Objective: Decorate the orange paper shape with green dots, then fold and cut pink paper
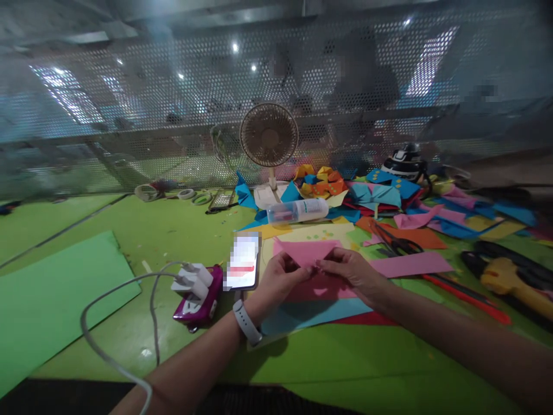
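Observation:
A folded piece of pink paper [307,250] is held between both hands over the middle of the table. My left hand [280,279], with a pale watch band on the wrist, pinches its left side with thumb and fingers. On the other side my right hand [349,270] grips the paper, its thumb close to the left thumb near the lower point of the fold. Beneath the hands lie another pink sheet [298,293], a light blue sheet [298,320] and a bit of red paper [367,318]. A lit phone [243,260] rests just left of my left hand.
Scissors [400,245], a pink strip [415,264] and a red-orange cutter [475,302] lie to the right. A clear bottle [298,211], a small fan [268,136] and folded coloured papers stand behind. Left are a corded charger [193,282] and green sheet [64,300].

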`<action>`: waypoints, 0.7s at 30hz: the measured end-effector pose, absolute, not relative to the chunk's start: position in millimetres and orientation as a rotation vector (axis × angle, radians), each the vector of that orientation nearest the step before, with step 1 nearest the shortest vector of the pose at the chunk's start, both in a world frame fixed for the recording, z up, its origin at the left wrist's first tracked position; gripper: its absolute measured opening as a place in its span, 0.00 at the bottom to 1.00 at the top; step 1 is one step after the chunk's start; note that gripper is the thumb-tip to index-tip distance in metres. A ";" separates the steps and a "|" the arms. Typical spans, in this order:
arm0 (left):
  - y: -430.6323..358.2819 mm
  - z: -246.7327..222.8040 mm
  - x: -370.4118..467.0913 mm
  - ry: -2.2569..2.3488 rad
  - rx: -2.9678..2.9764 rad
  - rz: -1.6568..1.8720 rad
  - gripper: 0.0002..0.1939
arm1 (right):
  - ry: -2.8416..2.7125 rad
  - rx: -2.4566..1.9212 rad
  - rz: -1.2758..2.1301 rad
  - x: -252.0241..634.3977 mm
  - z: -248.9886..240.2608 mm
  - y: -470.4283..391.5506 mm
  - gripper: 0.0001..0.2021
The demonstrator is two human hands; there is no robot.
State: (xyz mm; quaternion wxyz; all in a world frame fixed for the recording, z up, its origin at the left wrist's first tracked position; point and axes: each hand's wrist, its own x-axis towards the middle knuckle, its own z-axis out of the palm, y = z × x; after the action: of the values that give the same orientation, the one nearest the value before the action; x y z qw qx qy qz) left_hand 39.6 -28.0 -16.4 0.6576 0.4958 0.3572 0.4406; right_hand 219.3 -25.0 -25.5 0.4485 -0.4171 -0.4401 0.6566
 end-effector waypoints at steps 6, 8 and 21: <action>-29.5 -17.3 39.8 0.798 1.157 1.000 0.20 | -1.009 -1.076 1.573 217.3 -29.8 -25.8 0.14; -30.7 -14.8 41.0 0.789 1.128 1.015 0.21 | -1.001 -1.084 1.558 217.4 -29.8 -24.7 0.14; -25.0 -16.3 36.6 0.850 1.168 1.110 0.19 | -1.117 -1.102 1.573 227.2 -27.0 -15.4 0.15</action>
State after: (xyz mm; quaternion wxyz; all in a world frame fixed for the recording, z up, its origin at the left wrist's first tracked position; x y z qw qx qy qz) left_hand 36.6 -25.0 -16.3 0.6131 0.5064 0.3685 0.4815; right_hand 227.2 -15.4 -27.0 0.4440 -0.4444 -0.4504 0.6345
